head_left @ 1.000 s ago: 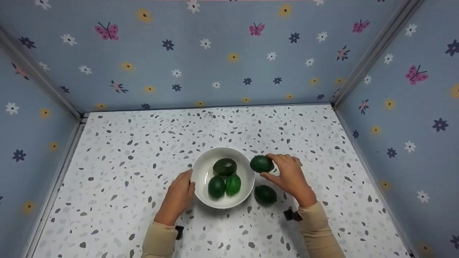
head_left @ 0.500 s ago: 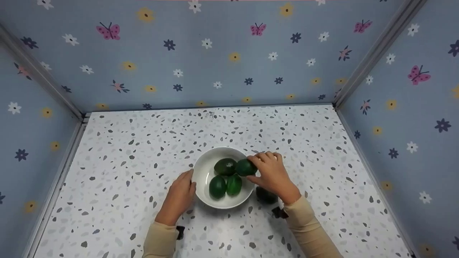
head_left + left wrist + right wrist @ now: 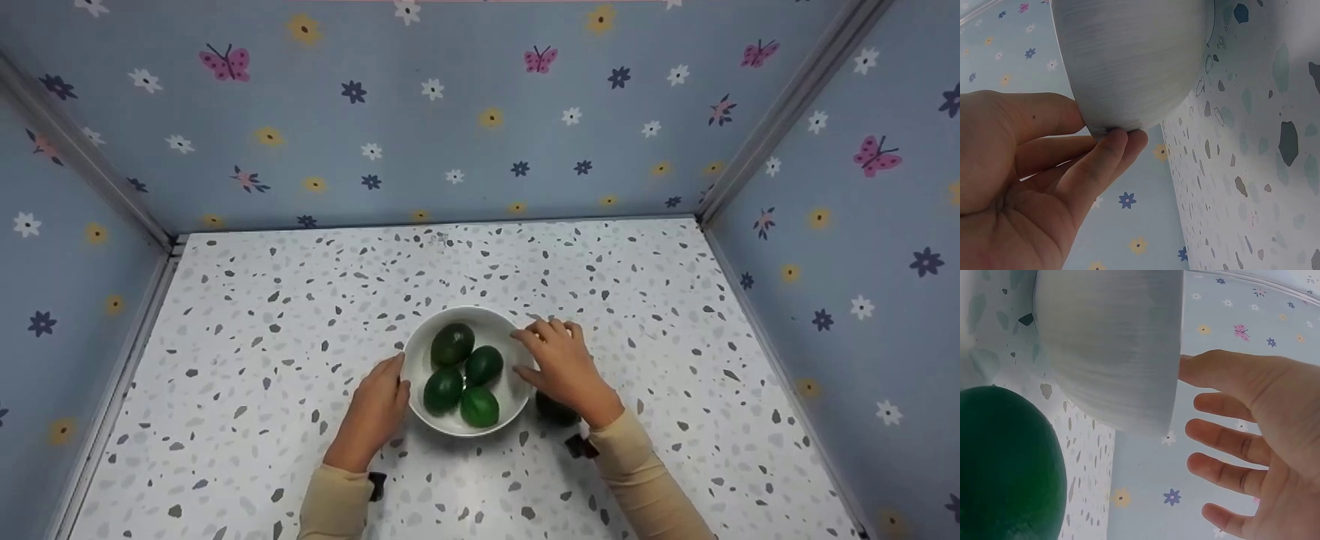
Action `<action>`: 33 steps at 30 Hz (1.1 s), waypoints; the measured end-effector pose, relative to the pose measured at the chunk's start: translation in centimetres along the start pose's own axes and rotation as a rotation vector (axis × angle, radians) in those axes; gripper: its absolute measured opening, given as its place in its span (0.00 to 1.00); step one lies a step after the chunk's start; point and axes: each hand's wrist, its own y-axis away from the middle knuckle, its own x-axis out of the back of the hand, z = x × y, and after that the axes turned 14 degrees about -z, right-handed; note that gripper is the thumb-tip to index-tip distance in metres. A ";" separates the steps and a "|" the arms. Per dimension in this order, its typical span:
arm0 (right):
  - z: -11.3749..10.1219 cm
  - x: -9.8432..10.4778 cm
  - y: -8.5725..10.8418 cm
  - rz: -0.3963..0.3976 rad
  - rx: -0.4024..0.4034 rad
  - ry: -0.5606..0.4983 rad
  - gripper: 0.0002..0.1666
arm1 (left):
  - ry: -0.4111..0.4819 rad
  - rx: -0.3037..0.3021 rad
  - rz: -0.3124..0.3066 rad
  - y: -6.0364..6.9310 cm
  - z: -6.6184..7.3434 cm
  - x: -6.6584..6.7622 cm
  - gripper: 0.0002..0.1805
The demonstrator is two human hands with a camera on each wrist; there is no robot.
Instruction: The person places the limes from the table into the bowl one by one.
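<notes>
A white bowl (image 3: 414,375) stands on the speckled table with several green oval fruits (image 3: 452,344), avocado-like, lying inside. My left hand (image 3: 375,412) pinches the bowl's left rim between thumb and fingers; the left wrist view shows the fingertips (image 3: 1113,140) against its outer wall. Over the right rim, my right hand (image 3: 564,367) has its fingers spread and relaxed, holding nothing. Its thumb (image 3: 1213,370) is at the rim in the right wrist view. Another dark green fruit (image 3: 553,411) rests on the table right of the bowl, partly hidden below the right hand and wrist.
The white speckled table (image 3: 262,337) is bounded at the back and both sides by blue panels (image 3: 450,112) printed with flowers and butterflies. Grey frame strips (image 3: 780,112) run along the corners.
My right hand has moved left to the bowl and let go of a green fruit, which now lies inside. The fruits in the bowl have shifted. My left hand keeps its place.
</notes>
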 end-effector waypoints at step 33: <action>1.8 0.5 8.1 0.068 -0.139 -0.056 0.38 | -0.037 -0.061 0.042 0.2 -0.2 -0.1 0.25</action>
